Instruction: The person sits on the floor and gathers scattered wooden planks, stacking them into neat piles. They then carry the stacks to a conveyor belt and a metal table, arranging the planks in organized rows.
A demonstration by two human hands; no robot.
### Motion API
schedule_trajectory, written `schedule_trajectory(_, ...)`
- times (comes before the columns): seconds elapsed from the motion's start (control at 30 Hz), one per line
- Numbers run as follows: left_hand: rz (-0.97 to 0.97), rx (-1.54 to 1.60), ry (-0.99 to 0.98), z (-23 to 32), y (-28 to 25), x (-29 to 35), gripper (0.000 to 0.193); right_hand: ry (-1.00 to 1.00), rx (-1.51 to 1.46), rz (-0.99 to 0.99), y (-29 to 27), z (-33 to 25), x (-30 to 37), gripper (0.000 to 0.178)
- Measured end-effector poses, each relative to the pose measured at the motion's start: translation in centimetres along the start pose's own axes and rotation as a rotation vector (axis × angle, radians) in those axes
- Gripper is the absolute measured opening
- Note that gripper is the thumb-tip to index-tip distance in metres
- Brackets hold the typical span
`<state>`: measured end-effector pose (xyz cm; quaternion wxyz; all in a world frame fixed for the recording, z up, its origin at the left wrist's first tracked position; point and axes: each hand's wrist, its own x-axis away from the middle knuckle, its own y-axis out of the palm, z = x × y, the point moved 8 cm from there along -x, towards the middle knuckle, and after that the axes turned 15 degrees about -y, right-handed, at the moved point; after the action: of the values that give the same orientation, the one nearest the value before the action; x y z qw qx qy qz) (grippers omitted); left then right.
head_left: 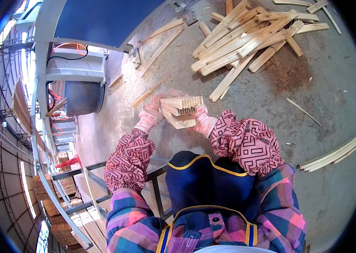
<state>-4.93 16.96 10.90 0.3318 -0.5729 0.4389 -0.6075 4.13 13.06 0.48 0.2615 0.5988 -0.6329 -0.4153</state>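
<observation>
Pale wooden slats with toothed ends, gathered into a short bundle [180,110], are clamped between two gloved hands, above a grey concrete floor [266,105] and in front of a dark blue apron with yellow edging [211,181]. The left hand [156,105], in a pink-and-white glove, grips the bundle's left side; the right hand [203,116], gloved alike, grips its right side. Pink sleeve covers with black angular lines [129,156] wrap both forearms. A black metal frame [157,187] stands near the left forearm. Beyond the hands, toward the floor's far edge, lies a criss-crossed pile of pale wooden slats [245,40]. Toward the floor's right edge lies a small stack of thin pale strips [331,155]. Along its left edge are a large blue panel [102,21] and a dark rounded tub [85,98].
</observation>
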Motion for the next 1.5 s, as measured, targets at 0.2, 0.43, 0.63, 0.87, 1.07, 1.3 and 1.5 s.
schedule_trajectory(0.2, 0.012, 0.007, 0.047, 0.1, 0.1, 0.1, 0.072, -0.414, 0.561, -0.436, 1.7, -2.4, 1.6, 0.053)
schedule_trajectory(0.43, 0.027, -0.011, -0.008, -0.2, 0.0, 0.1, 0.07, -0.095, 0.74, -0.357, 1.0, 0.3, 0.8, 0.048)
schedule_trajectory(0.63, 0.05, -0.006, 0.044, 1.0, -0.6, 0.7, 0.072, -0.1, 0.422, -0.234, -2.9, 6.7, 1.0, 0.044)
schedule_trajectory(0.87, 0.051, -0.003, 0.041, 0.9, -0.6, 0.6, 0.073, -0.126, 0.309, -0.128, -2.4, 5.4, 1.1, 0.046)
schedule_trajectory(1.07, 0.071, 0.059, 0.094, 0.5, -0.3, 0.4, 0.072, -0.14, 0.351, -0.132, 0.1, -0.2, 1.3, 0.054)
schedule_trajectory(1.3, 0.096, -0.145, 0.038, 0.0, 0.1, 0.7, 0.068, -0.251, 0.283, -0.21, 2.8, -4.5, 0.7, 0.075)
schedule_trajectory(1.5, 0.014, 0.129, -0.075, -2.2, 0.6, -0.8, 0.07, 0.053, 1.077, -0.449, 4.8, -11.0, 1.2, 0.083)
